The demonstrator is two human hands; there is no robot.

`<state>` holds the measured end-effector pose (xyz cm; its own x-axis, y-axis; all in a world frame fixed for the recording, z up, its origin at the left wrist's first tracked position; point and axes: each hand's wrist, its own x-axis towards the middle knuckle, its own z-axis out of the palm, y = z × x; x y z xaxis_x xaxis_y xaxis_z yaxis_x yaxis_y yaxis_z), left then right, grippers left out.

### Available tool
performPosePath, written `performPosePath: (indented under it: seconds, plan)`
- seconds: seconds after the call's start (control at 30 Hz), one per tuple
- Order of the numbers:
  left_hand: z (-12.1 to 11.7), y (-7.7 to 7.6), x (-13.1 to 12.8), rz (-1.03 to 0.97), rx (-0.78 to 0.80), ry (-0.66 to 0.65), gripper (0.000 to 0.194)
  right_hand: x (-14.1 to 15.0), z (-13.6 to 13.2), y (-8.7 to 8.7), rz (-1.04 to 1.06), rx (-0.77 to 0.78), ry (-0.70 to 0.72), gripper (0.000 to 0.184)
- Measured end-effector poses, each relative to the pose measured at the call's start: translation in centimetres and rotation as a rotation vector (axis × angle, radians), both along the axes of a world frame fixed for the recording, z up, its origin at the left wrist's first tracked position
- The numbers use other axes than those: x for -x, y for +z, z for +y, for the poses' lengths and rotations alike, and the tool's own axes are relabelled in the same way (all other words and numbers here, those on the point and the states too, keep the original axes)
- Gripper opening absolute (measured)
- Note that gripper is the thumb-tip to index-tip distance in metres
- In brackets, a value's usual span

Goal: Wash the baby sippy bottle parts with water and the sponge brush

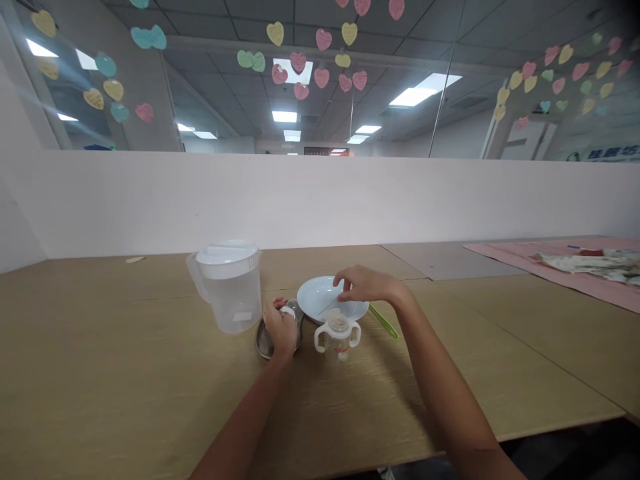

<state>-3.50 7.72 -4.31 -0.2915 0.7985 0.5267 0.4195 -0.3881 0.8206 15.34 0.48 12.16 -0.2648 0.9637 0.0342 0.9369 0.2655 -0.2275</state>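
My left hand (281, 328) is closed around a small clear, rounded piece with a white part (289, 311), perhaps a bottle top. It is held over a shiny metal dish (263, 341). My right hand (367, 284) hangs above a white plate (313, 291), its fingers curled into a pinch. From its fingertips a thin pale stick or straw (329, 307) seems to slant down across the plate. In front of the plate a clear baby bottle (338, 340) with two white handles stands upright, its top uncovered.
A translucent pitcher (234, 293) with a white lid stands left of the metal dish. A green handle (384, 321) sticks out right of the plate. On the far right, cloth (595, 265) lies on a pink mat (545, 267). A low white wall (320, 200) closes off the table's back.
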Motion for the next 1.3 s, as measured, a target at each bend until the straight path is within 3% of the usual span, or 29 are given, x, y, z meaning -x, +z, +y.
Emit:
performPosePath:
  seconds: [0.1, 0.3, 0.5, 0.7, 1.0, 1.1, 1.3]
  plan:
    - [-0.9, 1.4, -0.6, -0.160, -0.155, 0.097, 0.029, 0.1, 0.1, 0.0, 0.028, -0.046, 0.014, 0.035]
    - [-3.1, 2.8, -1.9, -0.212, -0.329, -0.071, 0.018, 0.9, 1.3, -1.0, 0.157, -0.119, 0.086, 0.035]
    - [-4.3, 2.7, -3.1, -0.387, -0.331, -0.289, 0.025, 1.9, 2.1, -2.0, 0.362, -0.019, 0.374, 0.065]
    - [-4.4, 3.5, -3.3, -0.557, -0.281, -0.352, 0.028, 2.6, 2.7, -2.4, 0.406, -0.105, 0.508, 0.049]
    - [-3.7, 2.9, -2.8, -0.442, -0.214, -0.453, 0.037, 3.3, 2.7, -2.6, 0.321, -0.302, 0.504, 0.041]
    - [-3.4, 2.7, -2.6, -0.339, -0.203, -0.404, 0.041, 3.4, 2.4, -2.4, 0.271, -0.318, 0.480, 0.038]
    - [-3.3, 2.9, -2.2, -0.143, -0.177, -0.272, 0.029, 3.5, 2.0, -2.3, 0.223, -0.321, 0.429, 0.033]
